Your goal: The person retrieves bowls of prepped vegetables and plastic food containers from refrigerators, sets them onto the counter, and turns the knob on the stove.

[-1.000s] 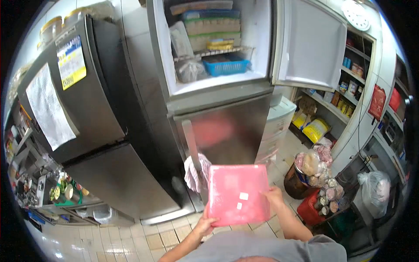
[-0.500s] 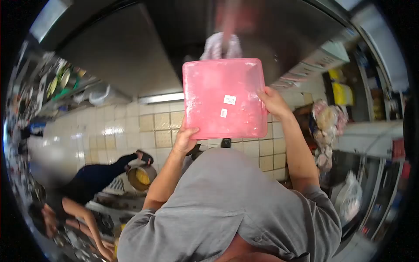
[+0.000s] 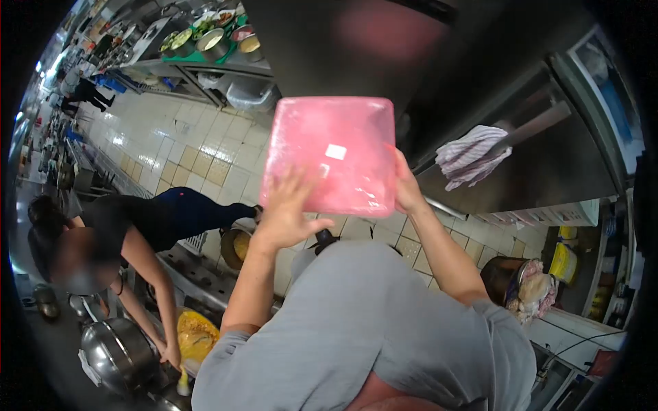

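Observation:
A square pink container (image 3: 343, 123) with small white labels and frosty patches is in front of my chest. My right hand (image 3: 406, 183) grips its right edge, the thumb on top and the other fingers hidden. Over its lower left part lies my left hand (image 3: 286, 212), with the fingers spread and the thumb apart, not wrapped round the container. Beyond it, a striped cloth (image 3: 473, 156) hangs on the handle of a dark fridge door (image 3: 548, 164).
At the left a co-worker (image 3: 147, 240) bends over a steel pot (image 3: 120, 353) and a yellow-filled tray (image 3: 197, 337). A pot (image 3: 236, 246) stands on the tiled floor (image 3: 212, 144). Behind, a counter (image 3: 226, 67) holds food tins. A bin (image 3: 504, 277) is at right.
The view has turned left, bringing the co-worker and food counter closer to view. My left hand has let go of the container's lower left edge and opened over its surface.

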`<action>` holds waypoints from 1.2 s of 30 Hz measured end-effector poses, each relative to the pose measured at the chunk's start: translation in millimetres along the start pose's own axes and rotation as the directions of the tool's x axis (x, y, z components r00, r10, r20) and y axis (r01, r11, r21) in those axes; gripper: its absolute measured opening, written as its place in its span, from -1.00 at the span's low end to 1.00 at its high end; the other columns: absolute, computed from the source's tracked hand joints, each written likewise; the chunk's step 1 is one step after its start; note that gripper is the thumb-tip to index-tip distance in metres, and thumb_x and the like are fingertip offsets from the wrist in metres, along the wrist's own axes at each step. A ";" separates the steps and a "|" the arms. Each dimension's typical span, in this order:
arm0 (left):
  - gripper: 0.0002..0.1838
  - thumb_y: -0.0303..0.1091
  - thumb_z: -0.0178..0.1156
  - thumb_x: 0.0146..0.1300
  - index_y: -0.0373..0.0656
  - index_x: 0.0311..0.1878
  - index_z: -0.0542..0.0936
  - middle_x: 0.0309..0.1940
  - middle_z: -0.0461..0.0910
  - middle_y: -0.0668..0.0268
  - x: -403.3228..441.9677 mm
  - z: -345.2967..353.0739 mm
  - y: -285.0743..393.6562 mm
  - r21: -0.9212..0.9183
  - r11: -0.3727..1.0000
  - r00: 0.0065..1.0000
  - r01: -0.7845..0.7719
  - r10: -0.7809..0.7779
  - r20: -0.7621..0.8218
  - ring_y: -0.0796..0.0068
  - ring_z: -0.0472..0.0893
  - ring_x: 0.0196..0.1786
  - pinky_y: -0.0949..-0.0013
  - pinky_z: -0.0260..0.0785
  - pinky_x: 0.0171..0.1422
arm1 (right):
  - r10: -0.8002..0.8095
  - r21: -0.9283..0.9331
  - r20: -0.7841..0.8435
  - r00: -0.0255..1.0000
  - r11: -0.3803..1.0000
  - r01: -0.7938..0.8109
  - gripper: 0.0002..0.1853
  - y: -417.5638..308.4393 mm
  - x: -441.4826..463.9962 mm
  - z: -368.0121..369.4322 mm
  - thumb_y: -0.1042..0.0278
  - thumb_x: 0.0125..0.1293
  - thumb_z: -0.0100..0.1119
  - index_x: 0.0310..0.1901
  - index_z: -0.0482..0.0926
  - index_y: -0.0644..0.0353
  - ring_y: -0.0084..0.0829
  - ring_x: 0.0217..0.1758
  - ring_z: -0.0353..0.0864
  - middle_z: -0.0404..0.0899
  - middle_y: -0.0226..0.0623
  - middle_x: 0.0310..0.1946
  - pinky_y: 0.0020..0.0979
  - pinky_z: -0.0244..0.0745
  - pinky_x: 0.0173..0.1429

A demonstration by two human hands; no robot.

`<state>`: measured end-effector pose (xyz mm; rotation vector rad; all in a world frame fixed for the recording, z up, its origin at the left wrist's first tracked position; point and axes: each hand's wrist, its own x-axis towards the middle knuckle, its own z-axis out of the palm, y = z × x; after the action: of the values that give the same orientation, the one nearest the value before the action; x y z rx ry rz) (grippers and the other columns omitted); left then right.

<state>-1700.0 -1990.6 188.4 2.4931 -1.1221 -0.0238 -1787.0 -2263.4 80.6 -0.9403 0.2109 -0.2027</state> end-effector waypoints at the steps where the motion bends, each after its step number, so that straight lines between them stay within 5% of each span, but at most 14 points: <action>1: -0.16 -0.13 0.45 0.10 0.05 0.47 0.35 0.45 0.37 0.16 6.9 -1.0 -4.9 0.002 0.995 0.993 -0.099 0.098 0.061 -0.03 0.23 0.54 -0.43 -0.09 0.54 | 0.013 0.011 0.001 1.000 1.000 -0.013 -0.24 6.5 14.7 18.3 0.68 0.32 0.18 0.50 0.16 0.05 -0.38 0.33 0.46 0.36 -0.27 0.37 -0.35 0.49 0.35; 6: -0.28 -0.50 0.27 0.15 0.16 0.43 0.42 0.45 0.39 0.27 26.7 -35.1 -93.4 -0.038 0.984 0.984 -0.175 0.176 0.028 -0.08 0.25 0.54 -0.43 -0.04 0.55 | 0.045 -0.150 0.110 0.993 0.988 -0.028 -0.15 25.7 114.5 72.2 0.85 0.17 -0.08 0.52 0.16 0.01 -0.54 0.11 0.58 0.38 -0.30 0.33 -0.55 0.56 -0.13; 7: -0.27 -0.68 0.11 0.13 0.08 0.41 0.45 0.37 0.48 0.19 29.8 -48.5 -102.8 -0.107 0.988 0.992 -0.110 0.102 -0.074 -0.02 0.39 0.46 -0.20 0.16 0.54 | 0.033 -0.218 0.173 0.984 0.976 0.005 -0.08 25.0 126.9 78.1 0.86 0.06 -0.22 0.52 0.18 0.00 -0.59 0.03 0.60 0.37 -0.31 0.34 -0.61 0.46 -0.28; 10: -0.32 -0.71 0.06 0.12 -0.02 0.35 0.52 0.26 0.56 0.04 47.6 -89.1 -151.0 -0.351 0.936 0.991 0.016 -0.062 -0.119 0.03 0.51 0.36 0.09 0.33 0.48 | 0.207 -0.272 0.234 0.950 0.952 -0.141 -0.08 37.2 171.1 94.9 0.85 0.06 -0.22 0.53 0.16 -0.01 -0.34 0.09 0.66 0.45 -0.22 0.22 -0.46 0.61 0.01; 11: -0.37 -0.72 0.02 0.11 -0.09 0.28 0.59 0.01 0.69 -0.03 55.1 -95.1 -165.3 -0.349 0.937 0.973 0.017 -0.096 -0.210 0.12 0.70 0.11 0.32 0.50 0.24 | 0.222 -0.273 0.245 0.944 0.950 -0.152 -0.08 42.5 187.8 100.5 0.85 0.06 -0.22 0.53 0.16 -0.01 -0.34 0.09 0.66 0.45 -0.22 0.22 -0.46 0.61 0.01; 14: -0.37 -0.71 0.01 0.10 -0.10 0.27 0.60 -0.17 0.72 0.01 74.4 -126.6 -199.1 -0.391 0.887 0.958 0.244 -0.283 -0.044 0.26 0.73 -0.13 0.38 0.51 0.03 | 0.231 -0.405 0.304 0.924 0.909 -0.094 -0.08 60.3 244.4 116.5 0.85 0.07 -0.22 0.53 0.16 -0.04 -0.30 -0.02 0.72 0.45 -0.20 0.16 -0.54 0.57 -0.16; 15: -0.37 -0.71 -0.01 0.10 -0.13 0.27 0.60 -0.31 0.72 0.15 81.3 -132.7 -214.9 -0.378 0.901 0.959 0.211 -0.265 -0.096 0.47 0.65 -0.27 0.42 0.46 -0.09 | 0.259 -0.368 0.323 0.910 0.921 -0.131 -0.08 66.0 261.4 124.5 0.84 0.07 -0.21 0.53 0.17 -0.04 -0.36 -0.01 0.69 0.45 -0.22 0.17 -0.56 0.55 -0.17; 18: -0.40 -0.71 -0.05 0.15 -0.21 0.29 0.57 -0.25 0.72 0.28 99.4 -159.5 -268.1 -0.389 0.898 0.911 0.204 -0.320 -0.261 0.57 0.62 -0.23 0.45 0.46 -0.08 | 0.294 -0.345 0.394 0.871 0.925 -0.156 -0.10 71.0 321.0 152.2 0.83 0.04 -0.19 0.50 0.23 0.00 -0.47 0.04 0.61 0.39 -0.22 0.26 -0.59 0.53 -0.18; 21: -0.41 -0.69 -0.10 0.25 -0.35 0.39 0.43 0.12 0.61 0.31 110.2 -195.9 -316.1 -0.670 0.731 0.813 0.131 -0.466 -0.349 0.60 0.58 0.04 0.52 0.42 0.14 | 0.331 -0.405 0.460 0.824 0.904 -0.137 -0.11 74.7 369.5 164.7 0.82 0.02 -0.17 0.49 0.26 0.01 -0.58 0.03 0.54 0.40 -0.28 0.25 -0.60 0.52 -0.18; 24: -0.38 -0.68 -0.09 0.27 -0.34 0.45 0.36 0.23 0.54 0.27 100.8 -219.0 -361.1 -0.837 0.525 0.675 0.156 -0.675 -0.298 0.58 0.55 0.15 0.49 0.38 0.26 | 0.377 -0.458 0.508 0.775 0.880 -0.128 -0.10 75.2 413.0 191.0 0.82 0.03 -0.16 0.49 0.25 -0.01 -0.62 -0.06 0.53 0.47 -0.35 0.15 -0.61 0.51 -0.17; 26: -0.34 -0.65 -0.10 0.30 -0.30 0.52 0.24 0.32 0.47 0.20 83.4 -206.3 -397.1 -0.801 0.568 0.667 0.188 -0.673 -0.320 0.45 0.54 0.22 0.39 0.38 0.34 | 0.348 -0.465 0.517 0.782 0.881 -0.085 -0.12 74.1 431.7 209.5 0.80 0.04 -0.16 0.49 0.25 0.00 -0.61 -0.05 0.53 0.47 -0.34 0.16 -0.61 0.51 -0.16; 28: -0.32 -0.58 -0.11 0.33 -0.26 0.56 0.15 0.40 0.38 0.14 72.1 -178.1 -422.9 -0.961 0.262 0.559 -0.086 -0.786 -0.264 0.31 0.47 0.34 0.24 0.36 0.42 | 0.353 -0.445 0.525 0.774 0.890 -0.104 -0.10 80.2 448.1 219.5 0.80 0.07 -0.15 0.53 0.17 -0.03 -0.60 -0.04 0.57 0.44 -0.30 0.22 -0.62 0.51 -0.17; 31: -0.37 -0.45 -0.12 0.42 -0.17 0.56 0.13 0.45 0.32 0.11 57.6 -105.5 -448.2 -0.970 0.036 0.597 -0.242 -0.782 -0.177 0.17 0.41 0.41 0.06 0.30 0.49 | 0.335 -0.390 0.542 0.771 0.913 -0.122 0.00 91.3 447.3 209.1 0.79 0.16 -0.15 0.63 -0.13 -0.12 -0.53 -0.03 0.69 0.28 -0.13 0.44 -0.65 0.49 -0.24; 36: -0.42 -0.26 -0.01 0.52 -0.12 0.54 0.16 0.43 0.35 0.09 83.2 -39.1 -508.0 -0.877 -0.413 0.739 -0.246 -0.665 0.106 0.16 0.43 0.40 0.03 0.33 0.47 | 0.337 -0.410 0.485 0.807 0.903 -0.130 -0.04 124.8 465.0 221.4 0.78 0.22 -0.16 0.63 -0.15 -0.10 -0.59 -0.04 0.65 0.21 -0.19 0.50 -0.67 0.46 -0.26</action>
<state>-1273.9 -1734.5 49.5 0.7028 0.1637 -0.2533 -1271.3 -2142.3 63.3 -1.2879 -0.1774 0.3595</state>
